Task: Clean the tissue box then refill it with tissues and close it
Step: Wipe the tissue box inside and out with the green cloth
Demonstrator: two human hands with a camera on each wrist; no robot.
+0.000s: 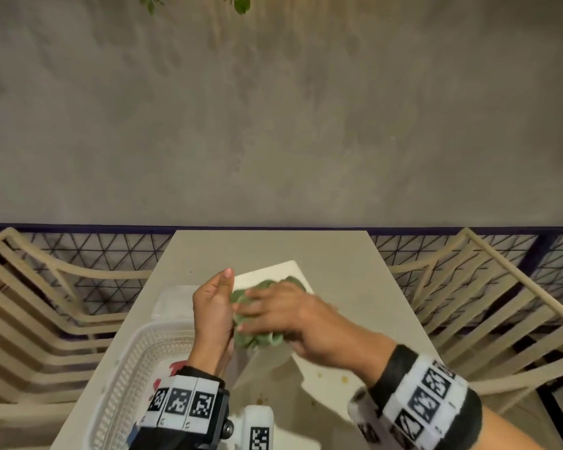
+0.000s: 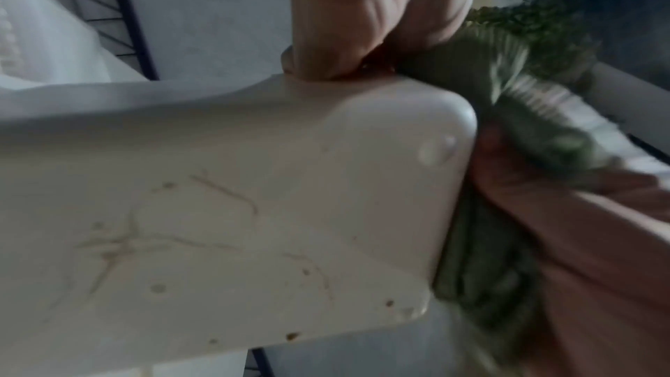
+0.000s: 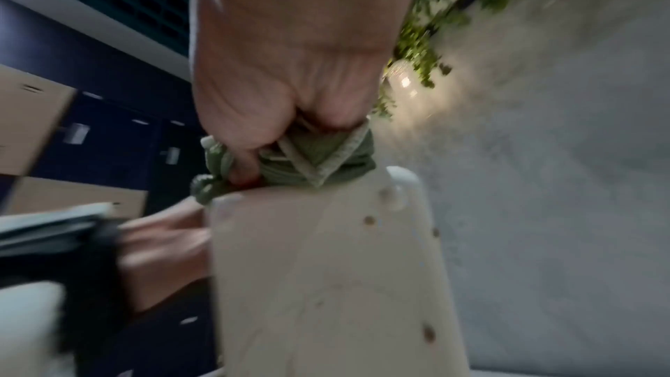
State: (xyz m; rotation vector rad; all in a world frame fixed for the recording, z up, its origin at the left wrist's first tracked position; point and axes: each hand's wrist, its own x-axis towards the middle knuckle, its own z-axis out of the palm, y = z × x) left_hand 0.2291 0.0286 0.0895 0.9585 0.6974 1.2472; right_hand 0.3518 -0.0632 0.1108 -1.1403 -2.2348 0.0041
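A white plastic tissue box [image 1: 329, 375] with brown stains is held tilted above the table. My left hand [image 1: 215, 306] grips its left edge, thumb pointing up. In the left wrist view the thumb presses on the rim of the box [image 2: 254, 211]. My right hand [image 1: 273, 315] holds a crumpled green cloth [image 1: 257, 339] and presses it against the box's upper face. The right wrist view shows the fingers [image 3: 250, 159] curled into the cloth [image 3: 319, 159] at the end of the box [image 3: 326, 283]. Stains dot the box's underside.
A white perforated basket [image 1: 134, 362] with something red inside stands at the table's left front. A white flat lid-like piece [image 1: 173, 303] lies behind it. A white bottle [image 1: 257, 427] stands at the near edge. Beige slatted chairs [image 1: 46, 306] flank the beige table [image 1: 338, 254].
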